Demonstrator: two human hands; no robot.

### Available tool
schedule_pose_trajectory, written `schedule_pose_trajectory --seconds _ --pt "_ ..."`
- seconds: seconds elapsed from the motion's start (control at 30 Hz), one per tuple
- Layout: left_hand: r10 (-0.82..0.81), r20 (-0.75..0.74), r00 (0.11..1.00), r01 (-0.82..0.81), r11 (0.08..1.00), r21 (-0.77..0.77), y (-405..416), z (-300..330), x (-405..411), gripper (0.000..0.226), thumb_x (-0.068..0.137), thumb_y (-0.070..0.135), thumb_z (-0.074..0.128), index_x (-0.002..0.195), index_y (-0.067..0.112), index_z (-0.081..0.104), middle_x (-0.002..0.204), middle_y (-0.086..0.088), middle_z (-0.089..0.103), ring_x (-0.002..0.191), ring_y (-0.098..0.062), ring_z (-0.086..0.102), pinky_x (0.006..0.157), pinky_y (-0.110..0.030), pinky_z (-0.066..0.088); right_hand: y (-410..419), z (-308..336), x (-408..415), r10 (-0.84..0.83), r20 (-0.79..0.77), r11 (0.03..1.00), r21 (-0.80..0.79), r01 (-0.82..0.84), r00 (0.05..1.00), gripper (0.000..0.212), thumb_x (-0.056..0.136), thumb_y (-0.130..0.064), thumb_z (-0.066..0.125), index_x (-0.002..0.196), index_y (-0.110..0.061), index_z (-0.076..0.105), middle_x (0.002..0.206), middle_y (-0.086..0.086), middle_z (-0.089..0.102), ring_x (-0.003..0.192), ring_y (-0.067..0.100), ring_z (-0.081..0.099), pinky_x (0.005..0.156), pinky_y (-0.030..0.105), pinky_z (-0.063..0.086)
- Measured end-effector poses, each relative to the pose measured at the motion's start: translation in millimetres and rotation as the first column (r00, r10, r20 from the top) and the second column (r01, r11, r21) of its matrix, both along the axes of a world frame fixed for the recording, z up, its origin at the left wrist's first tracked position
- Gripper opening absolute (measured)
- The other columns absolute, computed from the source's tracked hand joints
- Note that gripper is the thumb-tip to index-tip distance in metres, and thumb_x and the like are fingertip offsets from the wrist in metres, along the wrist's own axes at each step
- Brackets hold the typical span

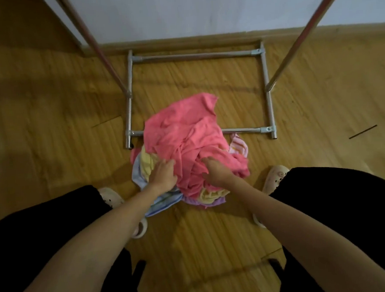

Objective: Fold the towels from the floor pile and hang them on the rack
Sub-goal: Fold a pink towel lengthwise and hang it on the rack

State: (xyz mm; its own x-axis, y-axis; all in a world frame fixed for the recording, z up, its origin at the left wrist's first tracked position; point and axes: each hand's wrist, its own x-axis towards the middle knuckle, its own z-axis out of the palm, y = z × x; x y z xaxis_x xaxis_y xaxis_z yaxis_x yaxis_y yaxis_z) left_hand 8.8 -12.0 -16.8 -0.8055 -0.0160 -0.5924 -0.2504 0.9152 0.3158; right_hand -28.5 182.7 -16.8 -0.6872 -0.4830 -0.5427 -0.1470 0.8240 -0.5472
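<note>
A crumpled pink towel (181,133) lies on top of a floor pile, draped over the rack's front base bar. Beneath it show a yellow towel (147,164), a light blue towel (161,203), a purple one (205,202) and a striped one (238,145). My left hand (162,175) rests on the pink towel's left edge, fingers curled into the cloth. On the towel's near right folds, my right hand (215,170) grips the fabric. The metal rack (197,55) stands just beyond the pile, its two uprights rising out of the picture.
Wooden floor all round. A white wall and baseboard lie behind the rack. My two feet in light slippers (274,177) flank the pile, knees in black trousers at either side. A thin dark stick (362,131) lies on the floor at right.
</note>
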Motion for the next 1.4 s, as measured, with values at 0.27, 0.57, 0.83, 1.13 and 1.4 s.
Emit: schedule_pose_trajectory --seconds 0.27,0.57,0.83,1.13,1.4 --pt "-0.237 -0.123 0.964 0.231 0.971 -0.061 -15 -48 6 0.056 0.083 0.002 0.056 0.136 0.016 0.046 0.125 -0.016 0.047 0.110 -0.036 0.051 0.086 -0.042 0.047 -34 -40 27 0.065 0.007 0.997 -0.036 -0.064 0.998 0.053 0.076 -0.024 0.041 0.124 -0.004 0.056 0.129 0.023 0.051 0.121 0.038 0.048 0.087 0.045 0.050" --pt "-0.240 -0.218 0.946 0.234 0.971 -0.053 -18 -78 6 0.031 0.077 0.016 0.072 0.108 0.010 0.065 0.104 -0.016 0.056 0.092 -0.035 0.058 0.071 -0.041 0.051 -24 -70 34 0.051 0.054 0.998 0.027 -0.053 0.997 0.062 0.075 -0.017 0.063 0.135 -0.012 0.049 0.130 0.017 0.047 0.119 0.035 0.047 0.089 0.043 0.049" --pt "-0.058 -0.381 0.923 0.123 0.981 0.150 -13 -60 -7 0.017 0.090 0.013 0.047 0.077 0.011 0.058 0.070 -0.007 0.061 0.065 -0.030 0.058 0.060 -0.037 0.043 -39 -67 39 -0.190 0.028 0.965 -0.176 0.192 0.981 0.075 0.074 -0.030 0.078 0.135 -0.006 0.041 0.137 0.016 0.043 0.124 0.030 0.046 0.087 0.042 0.049" --pt "0.120 -0.364 0.924 0.006 0.945 0.327 -7 8 -18 0.018 0.096 0.022 0.048 0.081 0.015 0.054 0.065 0.002 0.056 0.060 -0.021 0.056 0.054 -0.040 0.042 -49 -26 34 -0.500 0.053 0.812 -0.319 0.489 0.864 0.022 0.092 -0.012 0.056 0.070 -0.013 0.057 0.062 -0.012 0.048 0.057 0.012 0.043 0.059 0.032 0.031" --pt "0.226 -0.548 0.806 -0.023 0.936 0.352 -15 69 -10 0.014 0.094 0.018 0.056 0.085 0.010 0.064 0.072 0.001 0.061 0.067 -0.009 0.052 0.060 -0.031 0.043 -10 64 28 -0.398 -0.048 0.851 -0.392 0.350 0.916 0.013 0.084 -0.002 0.047 0.079 0.000 0.059 0.069 0.001 0.057 0.065 0.015 0.049 0.063 0.038 0.038"
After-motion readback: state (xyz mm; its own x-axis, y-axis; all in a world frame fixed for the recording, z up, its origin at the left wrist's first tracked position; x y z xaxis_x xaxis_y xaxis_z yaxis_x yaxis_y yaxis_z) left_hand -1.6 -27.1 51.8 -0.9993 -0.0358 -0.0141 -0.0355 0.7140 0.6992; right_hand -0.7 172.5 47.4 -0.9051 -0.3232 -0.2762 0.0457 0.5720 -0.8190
